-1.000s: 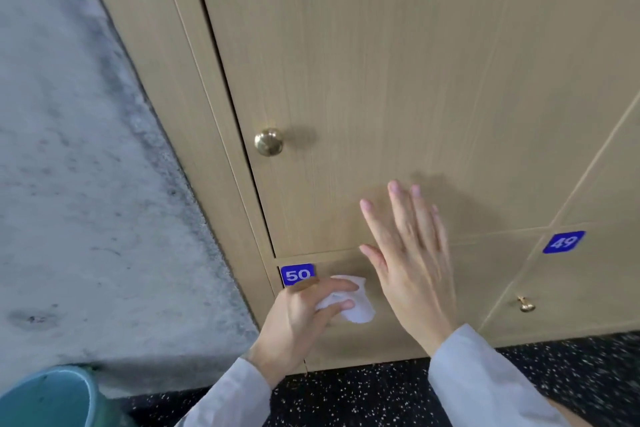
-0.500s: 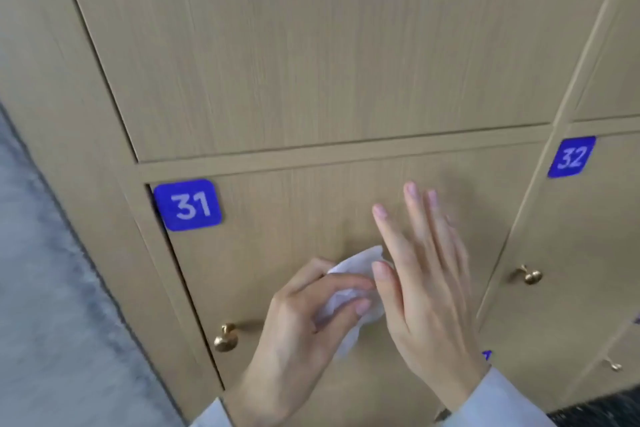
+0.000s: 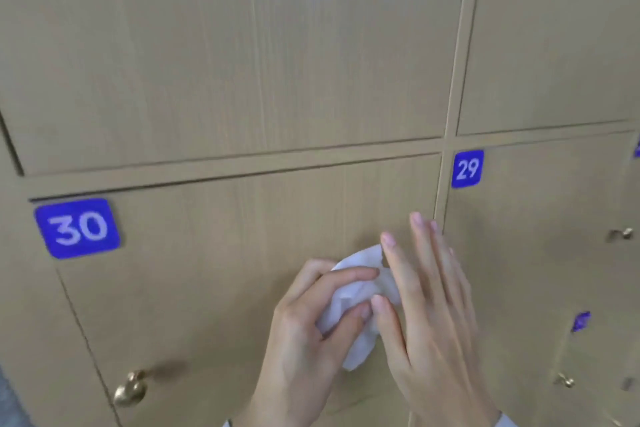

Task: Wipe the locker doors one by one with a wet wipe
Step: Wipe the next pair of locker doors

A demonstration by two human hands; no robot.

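"30" plate [image 3: 77, 227], "29" plate [image 3: 467, 168]

Our left hand [image 3: 308, 333] comes up from the bottom edge with its back toward us, wrist bent slightly, fingers curled inward. The thumb and the index finger close as a grip on a crumpled white wet wipe [image 3: 360, 291], which bulges out above and below the fingers. Our right hand [image 3: 429, 319] stands just beside it, fingers straight, close together and pointing up and a little to the left, the back of the hand facing us. Its thumb reaches across and touches the wipe near our left fingertips. A pale sleeve cuff [image 3: 507, 421] shows at the right wrist.
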